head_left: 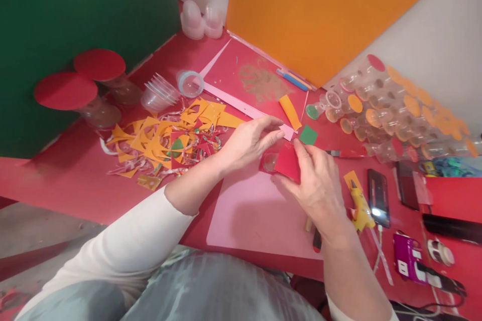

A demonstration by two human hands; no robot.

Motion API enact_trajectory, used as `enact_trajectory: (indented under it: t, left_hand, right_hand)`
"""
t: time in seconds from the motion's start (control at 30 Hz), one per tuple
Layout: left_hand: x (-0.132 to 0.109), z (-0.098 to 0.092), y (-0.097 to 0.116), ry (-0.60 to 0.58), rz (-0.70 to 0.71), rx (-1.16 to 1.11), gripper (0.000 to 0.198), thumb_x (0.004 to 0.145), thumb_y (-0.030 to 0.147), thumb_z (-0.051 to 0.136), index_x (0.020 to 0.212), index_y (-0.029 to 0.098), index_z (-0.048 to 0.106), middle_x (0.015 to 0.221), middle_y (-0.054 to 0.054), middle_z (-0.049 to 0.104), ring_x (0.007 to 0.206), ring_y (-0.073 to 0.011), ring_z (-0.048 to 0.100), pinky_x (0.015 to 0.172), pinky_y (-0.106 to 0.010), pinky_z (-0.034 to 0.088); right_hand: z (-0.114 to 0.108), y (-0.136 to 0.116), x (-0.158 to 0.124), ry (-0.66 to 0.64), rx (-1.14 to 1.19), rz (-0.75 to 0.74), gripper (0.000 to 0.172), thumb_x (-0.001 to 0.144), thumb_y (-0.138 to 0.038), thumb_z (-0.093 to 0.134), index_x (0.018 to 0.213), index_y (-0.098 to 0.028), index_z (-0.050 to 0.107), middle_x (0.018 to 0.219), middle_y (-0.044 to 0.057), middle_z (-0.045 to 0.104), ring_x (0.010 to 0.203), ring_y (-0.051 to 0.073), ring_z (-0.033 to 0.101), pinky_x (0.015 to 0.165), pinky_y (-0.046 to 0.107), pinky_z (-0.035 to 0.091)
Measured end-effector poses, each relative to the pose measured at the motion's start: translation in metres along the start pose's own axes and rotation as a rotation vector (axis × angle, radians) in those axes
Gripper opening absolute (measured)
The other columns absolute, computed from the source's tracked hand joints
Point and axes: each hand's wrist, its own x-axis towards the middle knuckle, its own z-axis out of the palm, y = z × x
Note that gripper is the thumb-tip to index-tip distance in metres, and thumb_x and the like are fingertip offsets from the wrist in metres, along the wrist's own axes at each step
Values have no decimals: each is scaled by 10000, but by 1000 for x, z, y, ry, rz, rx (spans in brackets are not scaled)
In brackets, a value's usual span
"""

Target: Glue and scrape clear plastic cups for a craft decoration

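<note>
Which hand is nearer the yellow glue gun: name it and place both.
The right hand. Holding a red piece, it is to the left of the yellow glue gun; the left hand is farther left, beyond the right hand.

The fingers of the right hand (pixel 320 183) cover one side of the red card (pixel 288 163), and the clear cup (pixel 269 161) beside it is blurred, partly behind the card. Whether the fingers of the left hand (pixel 250 139) touch the cup cannot be told. The right forearm hides most of a black and red handle (pixel 317 242). The heap of orange scraps (pixel 148 135) conceals the surface (pixel 71 180) beneath. The top edge cuts off the green board (pixel 86 50) and the orange board (pixel 327 10); the right edge crops a black tube (pixel 457 227). Both sleeves run out of view. Markings on the purple box (pixel 407 256) are too small to read.
</note>
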Motion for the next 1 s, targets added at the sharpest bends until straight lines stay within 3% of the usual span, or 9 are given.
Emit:
enact_trajectory:
  t: [0.1, 0.23, 0.37, 0.5, 0.7, 1.0]
  left_hand:
    - [-1, -1, 2, -12, 53, -64, 366, 977, 429, 543, 1170, 134, 643, 1160, -126, 741, 1030, -214, 727, 924, -314, 555]
    - [-2, -3, 2, -65, 170, -105, 393, 984, 445, 530, 1200, 139, 650, 1181, -131, 730, 1048, -213, 719, 936, -315, 553]
    - [-1, -2, -1, -155, 341, -65, 427, 1013, 460, 457, 1262, 158, 626, 1244, -140, 708, 1152, -230, 680, 998, -357, 535]
    - [-2, 1, -2, -254, 477, 133, 466, 1023, 483, 401, 1278, 164, 626, 1280, -154, 696, 1332, -274, 558, 1095, -423, 467]
    - [-2, 7, 0, -285, 436, 340, 436, 1028, 452, 390, 1242, 168, 642, 1256, -139, 709, 1418, -293, 467, 1141, -473, 401]
    - [-1, 9, 4, -267, 380, 413, 355, 1025, 412, 433, 1209, 207, 657, 1242, -112, 716, 1410, -280, 478, 1129, -472, 412]
  right_hand:
    - [-4, 0, -7, -19, 28, -41, 864, 940, -667, 474, 1555, -88, 295, 1415, 270, 532, 1258, 431, 547, 1035, 619, 439]
    - [-9, -1, -19, -3, 55, -104, 810, 1005, -613, 365, 1608, -118, 146, 1513, 262, 469, 1408, 399, 447, 1125, 651, 330]
    - [-2, -5, -22, 24, 25, -181, 746, 1036, -528, 379, 1612, -118, 142, 1461, 250, 550, 1377, 368, 507, 1165, 656, 248]
    - [6, -8, -19, 68, 34, -203, 712, 1036, -504, 411, 1573, -65, 251, 1397, 258, 609, 1316, 350, 577, 1188, 626, 227]
    - [10, -9, -20, 68, 77, -157, 641, 1023, -492, 446, 1502, -69, 396, 1367, 247, 637, 1297, 363, 591, 1166, 625, 285]
    - [13, -11, -20, 49, 120, -132, 699, 1003, -496, 490, 1555, -100, 325, 1412, 243, 603, 1315, 383, 572, 1148, 650, 318]
